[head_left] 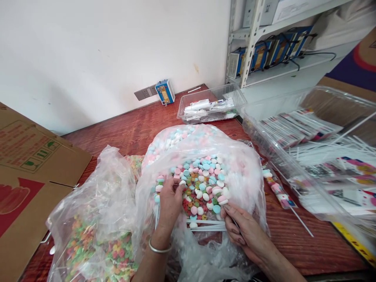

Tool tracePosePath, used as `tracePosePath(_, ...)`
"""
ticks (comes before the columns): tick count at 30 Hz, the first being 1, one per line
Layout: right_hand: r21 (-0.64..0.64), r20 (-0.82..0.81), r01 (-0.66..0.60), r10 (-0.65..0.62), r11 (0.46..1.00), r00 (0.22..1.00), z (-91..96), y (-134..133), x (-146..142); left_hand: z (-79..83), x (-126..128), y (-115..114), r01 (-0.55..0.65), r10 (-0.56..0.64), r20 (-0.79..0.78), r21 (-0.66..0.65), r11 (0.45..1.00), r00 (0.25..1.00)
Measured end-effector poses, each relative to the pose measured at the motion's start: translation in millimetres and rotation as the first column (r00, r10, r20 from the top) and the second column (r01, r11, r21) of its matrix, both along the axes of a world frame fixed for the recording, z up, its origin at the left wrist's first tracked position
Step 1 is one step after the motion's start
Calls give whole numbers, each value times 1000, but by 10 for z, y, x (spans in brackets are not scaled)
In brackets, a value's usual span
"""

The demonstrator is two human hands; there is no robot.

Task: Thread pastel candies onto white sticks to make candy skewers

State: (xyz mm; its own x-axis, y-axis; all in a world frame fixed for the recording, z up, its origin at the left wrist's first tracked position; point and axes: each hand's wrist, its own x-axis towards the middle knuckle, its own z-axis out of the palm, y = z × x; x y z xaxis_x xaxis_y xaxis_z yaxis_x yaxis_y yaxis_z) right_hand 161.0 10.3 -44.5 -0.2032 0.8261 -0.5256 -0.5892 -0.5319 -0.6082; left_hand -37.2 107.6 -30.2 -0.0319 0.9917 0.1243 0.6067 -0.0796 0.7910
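Observation:
My left hand (170, 201), with a silver bangle at its wrist, pinches a white candy (182, 183) between thumb and fingertips above a heap of loose candies. My right hand (242, 231) is closed round a stick, largely hidden in the fingers, with a candy skewer (221, 196) of pink, white and green pieces at its upper end. The heap mixes pastel round candies (205, 166) with small ring-shaped candies (192, 197), inside an open clear plastic bag (246, 168). White sticks (205, 226) lie across the near side of the heap.
To the left are a bag of coloured ring candies (96, 235) and a cardboard box (38, 168). At right, a clear tray (264, 145) holds sticks and packets; a finished-looking wrapped skewer (280, 192) lies beside it. Behind stand a smaller clear tray (211, 98) and a blue device (165, 92).

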Motion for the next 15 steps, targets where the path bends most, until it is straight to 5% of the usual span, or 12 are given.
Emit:
tracePosePath(6, 1, 10, -22, 22, 1000, 1000, -26, 7, -36, -129, -133, 116, -28, 29, 16, -103, 994, 999)
tracePosePath(15, 29, 72, -58, 56, 998, 996, -48, -28, -56, -72, 30, 48, -23, 51, -312, 91, 996, 949)
